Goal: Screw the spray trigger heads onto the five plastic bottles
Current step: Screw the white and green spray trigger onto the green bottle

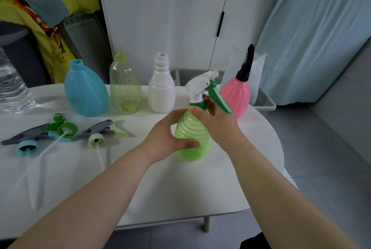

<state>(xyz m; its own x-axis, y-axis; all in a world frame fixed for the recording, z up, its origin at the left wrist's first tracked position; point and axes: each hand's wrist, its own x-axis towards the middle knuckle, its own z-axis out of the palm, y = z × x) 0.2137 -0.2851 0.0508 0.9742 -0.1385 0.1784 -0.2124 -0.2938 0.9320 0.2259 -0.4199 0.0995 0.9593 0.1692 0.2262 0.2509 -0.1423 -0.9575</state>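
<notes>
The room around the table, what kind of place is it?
Most likely a room in someone's home: white cupboard doors behind the table, a pale blue curtain on the right, a yellow patterned blanket on the left.

A white cabinet (200, 17) with a black handle (220, 24) is located at upper centre. A light blue curtain (321, 27) is hung at upper right. Grey floor tiles (331, 168) are seen at lower right.
</notes>
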